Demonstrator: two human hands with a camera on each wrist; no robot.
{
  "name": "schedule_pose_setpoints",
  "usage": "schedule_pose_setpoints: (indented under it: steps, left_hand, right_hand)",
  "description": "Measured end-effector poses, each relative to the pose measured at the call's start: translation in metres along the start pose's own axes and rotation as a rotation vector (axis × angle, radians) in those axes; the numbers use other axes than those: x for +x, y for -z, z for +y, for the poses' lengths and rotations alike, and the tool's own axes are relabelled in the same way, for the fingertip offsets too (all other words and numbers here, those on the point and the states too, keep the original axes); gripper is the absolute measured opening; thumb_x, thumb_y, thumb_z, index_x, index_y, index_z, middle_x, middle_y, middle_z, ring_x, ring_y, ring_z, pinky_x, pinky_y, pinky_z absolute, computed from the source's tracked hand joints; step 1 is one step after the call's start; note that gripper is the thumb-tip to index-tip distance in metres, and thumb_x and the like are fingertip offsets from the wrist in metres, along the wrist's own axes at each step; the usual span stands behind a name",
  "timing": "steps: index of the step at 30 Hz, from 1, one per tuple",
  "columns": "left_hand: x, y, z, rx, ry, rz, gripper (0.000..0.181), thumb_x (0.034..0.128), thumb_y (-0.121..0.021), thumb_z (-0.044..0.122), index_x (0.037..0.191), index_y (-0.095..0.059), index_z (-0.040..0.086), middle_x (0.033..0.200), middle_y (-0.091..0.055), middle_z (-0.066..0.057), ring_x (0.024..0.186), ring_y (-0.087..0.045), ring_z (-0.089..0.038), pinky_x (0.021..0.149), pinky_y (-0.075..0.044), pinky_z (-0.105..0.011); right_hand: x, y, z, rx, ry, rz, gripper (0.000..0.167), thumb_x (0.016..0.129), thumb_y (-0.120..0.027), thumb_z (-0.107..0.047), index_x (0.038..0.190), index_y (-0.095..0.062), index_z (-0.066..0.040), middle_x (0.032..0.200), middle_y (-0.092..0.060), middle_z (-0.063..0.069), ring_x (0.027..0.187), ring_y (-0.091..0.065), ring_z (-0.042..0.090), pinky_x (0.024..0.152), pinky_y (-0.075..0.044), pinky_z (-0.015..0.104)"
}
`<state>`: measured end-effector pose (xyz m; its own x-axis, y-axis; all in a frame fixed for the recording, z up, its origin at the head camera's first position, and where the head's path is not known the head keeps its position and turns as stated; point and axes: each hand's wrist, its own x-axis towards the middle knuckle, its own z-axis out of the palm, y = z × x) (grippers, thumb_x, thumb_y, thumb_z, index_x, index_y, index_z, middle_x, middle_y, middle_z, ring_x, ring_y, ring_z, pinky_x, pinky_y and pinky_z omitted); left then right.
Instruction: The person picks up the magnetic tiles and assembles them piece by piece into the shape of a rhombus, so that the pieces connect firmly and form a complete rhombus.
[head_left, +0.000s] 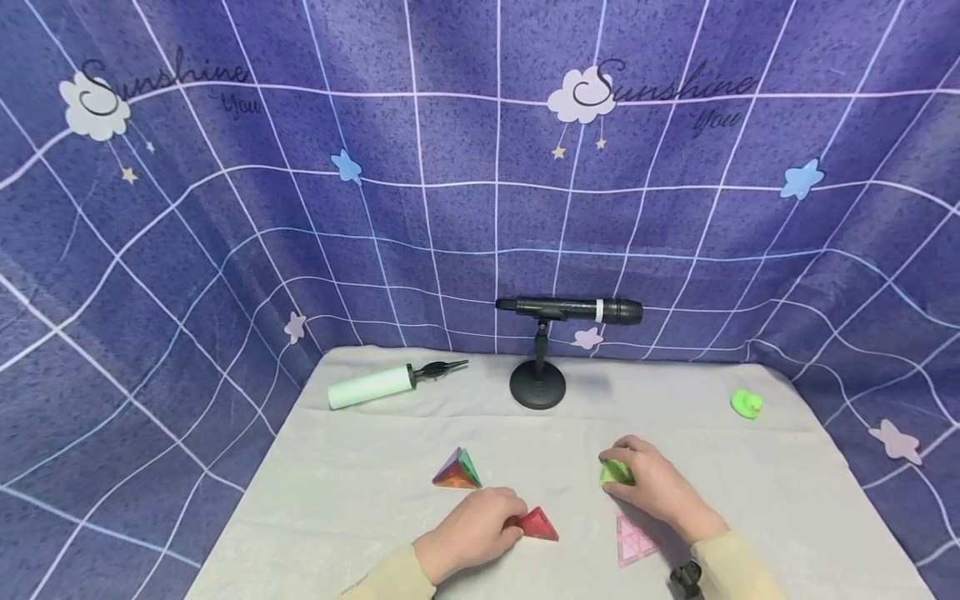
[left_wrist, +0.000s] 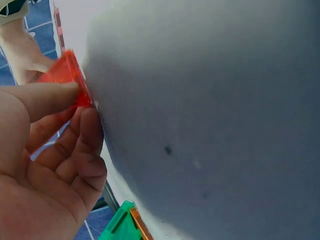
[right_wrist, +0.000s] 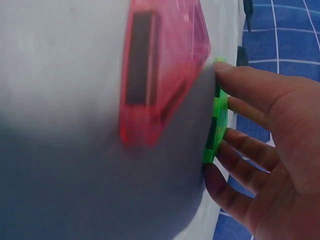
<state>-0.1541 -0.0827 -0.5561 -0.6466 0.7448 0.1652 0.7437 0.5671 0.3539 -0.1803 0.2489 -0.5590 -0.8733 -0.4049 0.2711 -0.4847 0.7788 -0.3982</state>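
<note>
My left hand (head_left: 480,527) pinches a red translucent triangular tile (head_left: 540,525) between thumb and fingers, low over the table. In the left wrist view the thumb lies across the red tile (left_wrist: 65,72). On the right, my right hand (head_left: 651,482) holds a bright green tile (head_left: 617,472), its fingers spread along the edges; the same green tile (right_wrist: 217,117) shows edge-on in the right wrist view. A pink triangular tile (head_left: 633,540) lies flat just below that hand. Behind the left hand stands a small pyramid (head_left: 458,469) of orange, purple and green tiles.
A black microphone (head_left: 573,309) rests on a round-based stand (head_left: 537,385) at the back of the white-covered table (head_left: 300,517). To its left lies a pale green hand pump (head_left: 375,387). A small green duck (head_left: 746,404) sits far right. Blue gridded cloth (head_left: 465,208) hangs behind.
</note>
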Motion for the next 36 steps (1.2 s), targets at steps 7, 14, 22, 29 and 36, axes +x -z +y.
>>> schedule_pose_setpoints:
  steps: [7, 14, 22, 29, 36]
  left_hand:
    - [0.006, -0.002, -0.003, -0.024, 0.132, 0.089, 0.032, 0.0853, -0.081, 0.014, 0.071, -0.054, 0.024, 0.068, -0.044, 0.015, 0.06, -0.04, -0.001, 0.054, -0.033, -0.02]
    - [0.013, -0.005, -0.006, 0.0, 0.208, 0.121, 0.035, 0.0856, -0.081, 0.015, 0.07, -0.051, 0.024, 0.064, -0.042, 0.014, 0.057, -0.04, -0.003, 0.051, -0.031, -0.023]
    - [0.017, -0.003, -0.002, 0.021, 0.239, 0.154, 0.036, 0.0843, -0.082, 0.015, 0.068, -0.051, 0.022, 0.06, -0.042, 0.014, 0.056, -0.041, -0.005, 0.051, -0.032, -0.025]
    - [0.018, 0.002, -0.004, 0.048, 0.258, 0.207, 0.036, 0.0817, -0.082, 0.013, 0.065, -0.051, 0.022, 0.056, -0.042, 0.015, 0.052, -0.041, -0.005, 0.049, -0.033, -0.026]
    - [0.02, 0.004, -0.007, 0.074, 0.271, 0.219, 0.032, 0.0824, -0.082, 0.012, 0.067, -0.055, 0.019, 0.058, -0.045, 0.013, 0.053, -0.042, -0.005, 0.049, -0.034, -0.027]
  right_hand:
    - [0.006, -0.01, -0.011, -0.003, 0.054, 0.012, 0.044, 0.078, -0.091, -0.019, 0.117, -0.076, -0.006, 0.113, -0.065, 0.008, 0.1, -0.064, 0.023, 0.089, -0.055, 0.047]
    - [0.012, -0.017, -0.026, 0.012, 0.064, -0.004, 0.047, 0.078, -0.091, -0.02, 0.119, -0.074, -0.006, 0.114, -0.065, 0.008, 0.101, -0.063, 0.022, 0.09, -0.054, 0.047]
    - [0.02, -0.023, -0.043, 0.02, 0.089, -0.038, 0.047, 0.078, -0.091, -0.02, 0.119, -0.074, -0.006, 0.114, -0.064, 0.007, 0.101, -0.064, 0.022, 0.091, -0.054, 0.045]
    - [0.027, -0.031, -0.055, 0.03, 0.116, -0.052, 0.05, 0.077, -0.092, -0.02, 0.12, -0.073, -0.003, 0.113, -0.064, 0.007, 0.098, -0.062, 0.019, 0.088, -0.054, 0.042]
    - [0.036, -0.039, -0.068, 0.057, 0.141, -0.058, 0.053, 0.078, -0.093, -0.02, 0.121, -0.072, 0.001, 0.111, -0.064, 0.007, 0.094, -0.06, 0.015, 0.084, -0.054, 0.038]
